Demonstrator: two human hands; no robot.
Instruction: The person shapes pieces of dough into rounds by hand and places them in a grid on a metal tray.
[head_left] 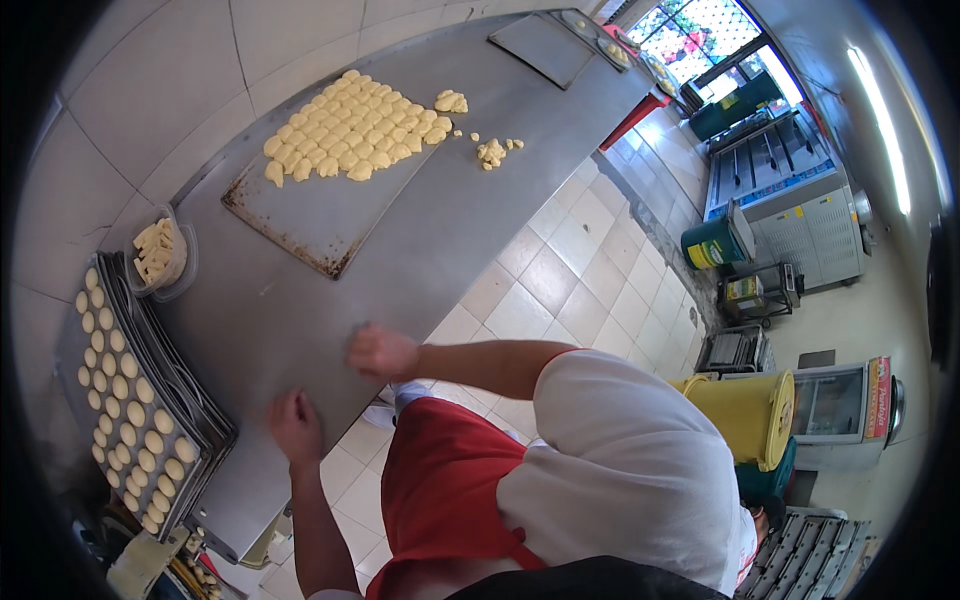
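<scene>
My left hand (297, 426) is low over the metal worktable (300, 300), near its front edge, with the fingers curled in. To its right, my right hand (382, 353) is also curled and slightly blurred, close to the tabletop. Whatever either hand holds, if anything, is hidden beneath the fingers. A baking tray (330, 215) with browned edges lies beyond my hands. Many pale dough pieces (345, 130) sit packed together on its far part. Loose dough lumps (491, 153) and a larger dough clump (451, 101) rest to the right of them.
At the left, stacked trays (185, 370) carry a top tray of round dough balls (135, 410). A clear plastic tub (160, 255) of pale pieces stands behind them. Another flat tray (540, 48) lies at the far end. Yellow bins (750, 410) stand on the tiled floor at right.
</scene>
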